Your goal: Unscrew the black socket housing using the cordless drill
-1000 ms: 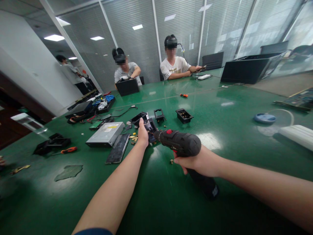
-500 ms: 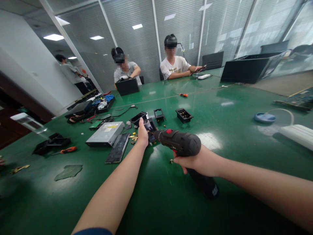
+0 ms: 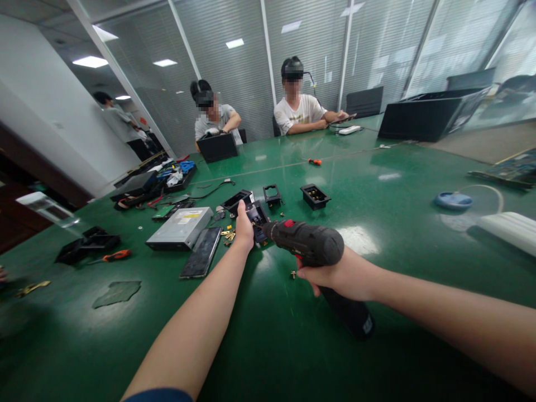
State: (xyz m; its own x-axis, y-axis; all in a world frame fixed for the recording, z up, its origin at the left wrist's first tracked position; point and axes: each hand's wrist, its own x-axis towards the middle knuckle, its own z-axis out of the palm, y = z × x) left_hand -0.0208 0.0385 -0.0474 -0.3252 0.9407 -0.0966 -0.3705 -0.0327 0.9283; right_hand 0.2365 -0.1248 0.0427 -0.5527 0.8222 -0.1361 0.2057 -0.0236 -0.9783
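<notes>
My right hand [image 3: 330, 273] is wrapped round the grip of a black cordless drill [image 3: 307, 241], its nose pointing left. My left hand [image 3: 244, 226] holds a black plastic socket housing [image 3: 258, 215] against the table, thumb up and the other fingers hidden behind. The drill's tip meets the housing's near side, though the exact contact point is too small to make out. Small brass pieces [image 3: 228, 234] lie just left of my left wrist. Beyond it sit a black frame [image 3: 272, 195] and a black box with brass contacts inside [image 3: 315, 196].
A silver optical drive [image 3: 180, 228] and a dark phone [image 3: 201, 254] lie to the left. Further left are an orange-handled screwdriver [image 3: 117, 255] and black plastic parts [image 3: 87, 244]. Another screwdriver [image 3: 315, 162] lies farther back. Two people sit across the green table [image 3: 402, 223].
Both my hands, the drill and the housing stay almost where they were. Across the table, the thing in the right-hand person's hands has tilted slightly.
</notes>
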